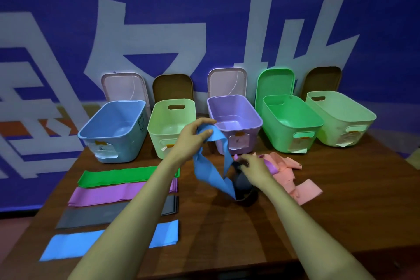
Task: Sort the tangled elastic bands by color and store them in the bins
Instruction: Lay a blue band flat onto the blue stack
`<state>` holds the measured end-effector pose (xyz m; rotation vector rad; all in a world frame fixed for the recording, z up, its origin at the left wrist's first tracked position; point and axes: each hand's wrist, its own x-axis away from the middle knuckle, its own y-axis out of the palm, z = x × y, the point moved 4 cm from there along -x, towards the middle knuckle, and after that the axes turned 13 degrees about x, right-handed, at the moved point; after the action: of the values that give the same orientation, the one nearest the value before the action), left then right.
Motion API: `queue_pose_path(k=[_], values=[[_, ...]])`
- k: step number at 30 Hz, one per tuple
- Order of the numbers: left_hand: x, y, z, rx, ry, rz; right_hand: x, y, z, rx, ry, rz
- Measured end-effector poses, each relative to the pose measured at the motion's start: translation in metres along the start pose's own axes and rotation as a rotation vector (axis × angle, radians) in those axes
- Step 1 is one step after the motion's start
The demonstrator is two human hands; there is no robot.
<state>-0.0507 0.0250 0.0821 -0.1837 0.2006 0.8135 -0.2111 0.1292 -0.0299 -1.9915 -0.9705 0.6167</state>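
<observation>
The blue wall point(204, 7) behind the table carries huge white characters, cropped by the view and not readable whole. Each of the five bins along the table's far edge has a paper label taped to its front; the writing on them is too small to make out. The blue bin point(127, 143) at the far left corner also has a bear face point(141, 123) drawn on its side. Next to it along the edge stand a pale green bin point(159, 141), a purple bin point(254, 136), a green bin point(279, 141) and a second pale green bin point(329, 134). Lids point(275, 82) lean upright against the wall behind them.

The left hand point(193, 137) is raised in front of the purple bin, its fingers curled round one end of a loose blue band point(212, 175). That band hangs as a twisted loop down to the table point(318, 223). The right hand point(253, 166) is lower, near the table's middle, fingertips bent down and pinching a dark band point(243, 183) where it is knotted with the blue one. A purple band point(270, 166) shows just past its knuckles, touching a crumpled heap of pink bands point(286, 173) to the right.

On the table's left side four bands lie flat and parallel, partly crossed by the left forearm. From far to near they are a flat green band point(127, 176), a flat purple band point(122, 193), a flat grey band point(113, 211) and a flat blue band point(109, 241), the last nearest the front edge.
</observation>
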Motion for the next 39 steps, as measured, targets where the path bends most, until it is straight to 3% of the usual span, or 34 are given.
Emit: queue_pose_path(k=[2,4,5,7,9,10,12,16,17,19,21,22,26,32,36,39], values=[[-0.002,-0.009,-0.003,-0.079,-0.002,0.086,0.001,-0.015,0.005,-0.106,0.102,0.209],[-0.003,-0.013,-0.009,-0.181,-0.006,0.087,0.000,-0.025,0.007,-0.048,0.117,0.286],[-0.002,-0.013,-0.010,-0.173,-0.004,0.072,-0.002,-0.026,0.009,-0.006,0.122,0.271],[0.001,-0.009,-0.006,0.064,-0.052,0.061,-0.005,-0.023,0.013,0.079,0.142,0.186],[0.002,-0.005,0.002,0.339,-0.104,0.033,-0.005,-0.015,0.016,0.175,0.137,0.035],[0.000,-0.003,0.005,0.367,-0.099,0.007,-0.004,-0.011,0.015,0.182,0.119,-0.055],[-0.003,0.000,0.009,0.292,-0.071,-0.052,0.000,-0.008,0.004,0.029,0.073,-0.178],[-0.009,0.004,0.011,0.160,-0.074,-0.099,0.005,-0.026,-0.035,-0.527,-0.055,-0.178],[-0.010,0.004,0.011,0.176,-0.080,-0.112,0.005,-0.027,-0.043,-0.599,-0.106,-0.225],[-0.011,0.005,0.011,0.225,-0.090,-0.135,0.005,-0.028,-0.054,-0.498,-0.195,-0.291],[-0.012,0.003,0.009,0.238,-0.089,-0.117,0.000,-0.032,-0.055,-0.310,-0.245,-0.190],[-0.011,-0.001,0.007,0.211,-0.080,-0.084,-0.004,-0.036,-0.055,-0.327,-0.231,-0.103],[-0.008,-0.022,-0.012,0.005,-0.104,-0.031,-0.011,-0.072,-0.060,-0.741,-0.105,0.095],[0.005,-0.024,-0.031,-0.134,-0.239,-0.144,-0.009,-0.095,-0.079,-0.697,-0.163,0.043],[0.008,-0.035,-0.034,0.043,-0.279,-0.035,-0.009,-0.096,-0.074,-0.683,-0.166,0.055],[0.012,-0.040,-0.030,0.185,-0.343,-0.127,-0.012,-0.094,-0.067,-0.624,-0.134,0.104]])
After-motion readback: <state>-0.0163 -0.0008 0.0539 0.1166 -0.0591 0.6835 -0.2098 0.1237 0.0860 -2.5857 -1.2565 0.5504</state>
